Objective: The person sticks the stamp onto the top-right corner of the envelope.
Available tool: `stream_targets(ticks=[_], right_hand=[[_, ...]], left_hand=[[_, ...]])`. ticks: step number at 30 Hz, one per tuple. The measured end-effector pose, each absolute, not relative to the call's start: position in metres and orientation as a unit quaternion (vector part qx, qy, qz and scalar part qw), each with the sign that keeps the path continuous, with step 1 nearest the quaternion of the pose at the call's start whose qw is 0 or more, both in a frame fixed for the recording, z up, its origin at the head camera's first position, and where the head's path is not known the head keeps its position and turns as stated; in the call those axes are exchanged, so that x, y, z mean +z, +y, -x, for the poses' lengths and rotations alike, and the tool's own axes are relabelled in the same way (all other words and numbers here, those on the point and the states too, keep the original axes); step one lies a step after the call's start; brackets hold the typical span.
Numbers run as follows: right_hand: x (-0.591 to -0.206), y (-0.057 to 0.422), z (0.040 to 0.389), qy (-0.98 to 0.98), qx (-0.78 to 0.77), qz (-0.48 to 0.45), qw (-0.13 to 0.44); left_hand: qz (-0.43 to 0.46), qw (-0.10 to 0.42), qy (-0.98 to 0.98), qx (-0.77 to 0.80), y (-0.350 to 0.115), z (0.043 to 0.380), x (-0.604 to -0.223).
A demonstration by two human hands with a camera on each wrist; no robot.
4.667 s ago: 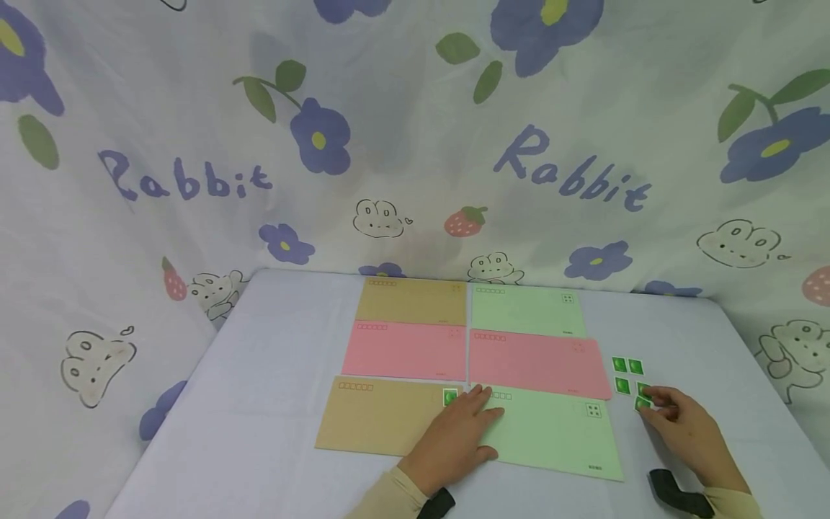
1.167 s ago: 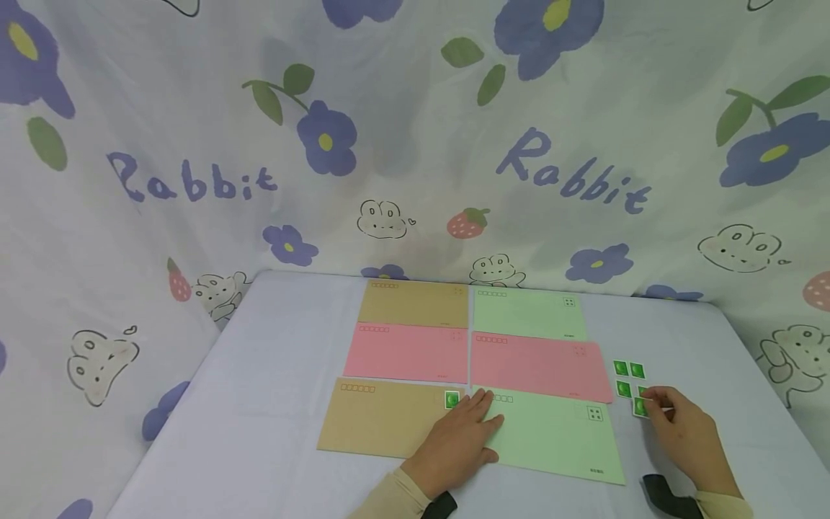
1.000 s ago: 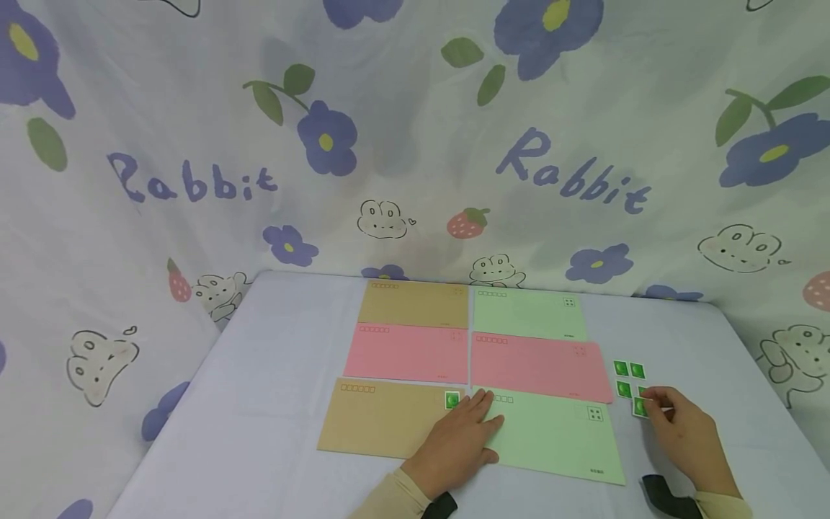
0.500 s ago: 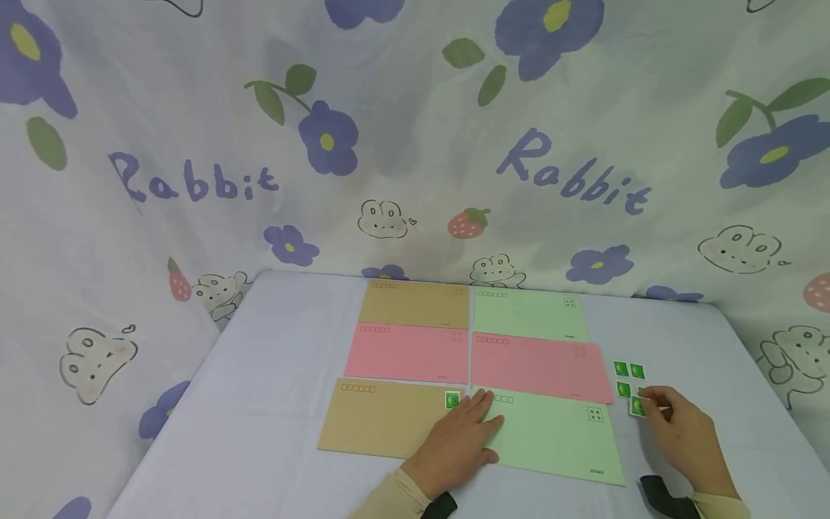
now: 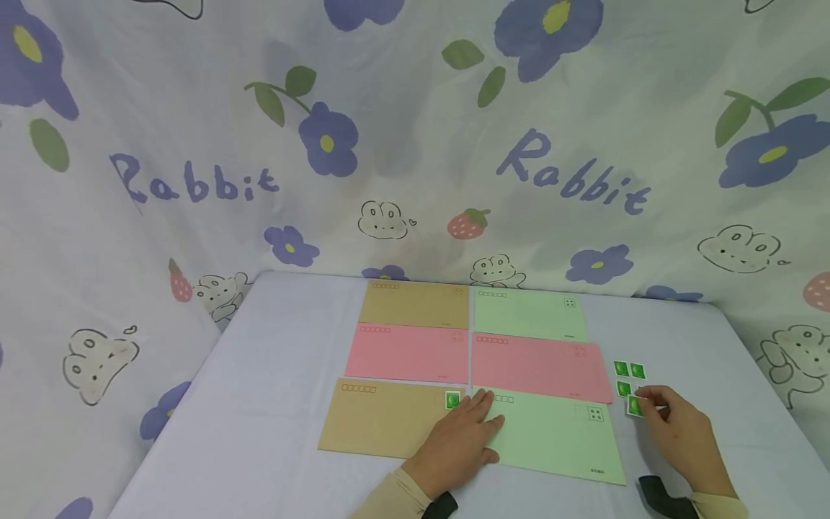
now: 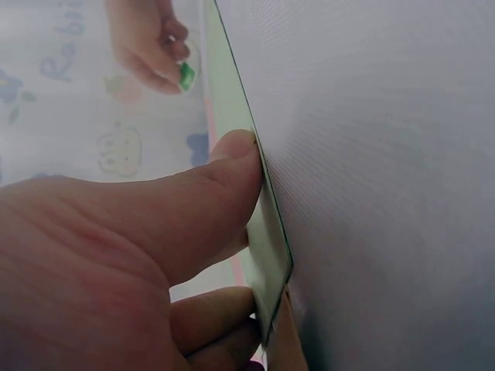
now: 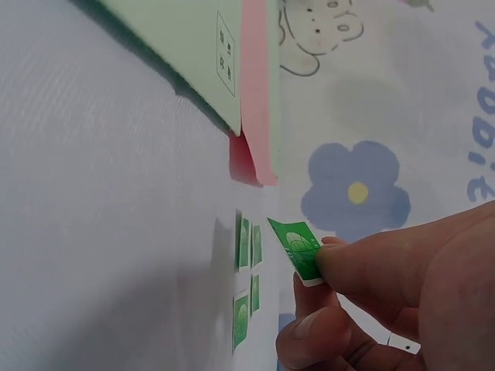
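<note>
Green stamp (image 7: 294, 246): thin, light, best pinched by its edge

You have the stamp in your right hand (image 5: 681, 436), clamped between thumb and fingers along the side nearest your palm, with most of its face jutting free ahead of your fingertips. It looks tilted and raised off the tabletop (image 5: 259, 404); the loose stamps (image 7: 244, 241) lie just past it. To the left, your left hand (image 5: 454, 436) rests with its fingers apart on the green envelope (image 5: 551, 440), thumb at the near edge.

Expect the stamp to weigh next to nothing and flex under the slightest push. It is probably paper, so a hard squeeze could crease it and a tug on one corner could tear it. Its face looks smooth and may slip; whether its back is sticky, you cannot tell. Pinch lightly, close to the white border, leaving the far edge in sight. For a loose one, work a fingertip under an edge instead of pressing its flat face. The envelope seems light too and could slide if brushed, so steady it with spread fingers near its edge.
</note>
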State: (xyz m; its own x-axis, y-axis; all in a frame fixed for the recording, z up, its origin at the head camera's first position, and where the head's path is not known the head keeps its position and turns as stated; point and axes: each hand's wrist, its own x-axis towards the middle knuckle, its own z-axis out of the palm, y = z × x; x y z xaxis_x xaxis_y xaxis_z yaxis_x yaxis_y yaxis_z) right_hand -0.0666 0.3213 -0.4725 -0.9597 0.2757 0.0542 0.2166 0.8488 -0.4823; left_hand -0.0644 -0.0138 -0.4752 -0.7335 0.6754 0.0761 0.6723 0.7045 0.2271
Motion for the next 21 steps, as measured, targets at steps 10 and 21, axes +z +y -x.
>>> stream_targets(ticks=[10, 21], right_hand=[[-0.4692, 0.3195, 0.0666, -0.959, 0.250, 0.124, 0.045], [-0.4727, 0.3137, 0.0653, -0.963, 0.246, 0.092, 0.063]], left_hand=[[-0.369, -0.003, 0.922, 0.120, -0.0141, 0.0641, -0.4749], [-0.366, 0.005, 0.923, 0.118, -0.0142, 0.0642, -0.4739]])
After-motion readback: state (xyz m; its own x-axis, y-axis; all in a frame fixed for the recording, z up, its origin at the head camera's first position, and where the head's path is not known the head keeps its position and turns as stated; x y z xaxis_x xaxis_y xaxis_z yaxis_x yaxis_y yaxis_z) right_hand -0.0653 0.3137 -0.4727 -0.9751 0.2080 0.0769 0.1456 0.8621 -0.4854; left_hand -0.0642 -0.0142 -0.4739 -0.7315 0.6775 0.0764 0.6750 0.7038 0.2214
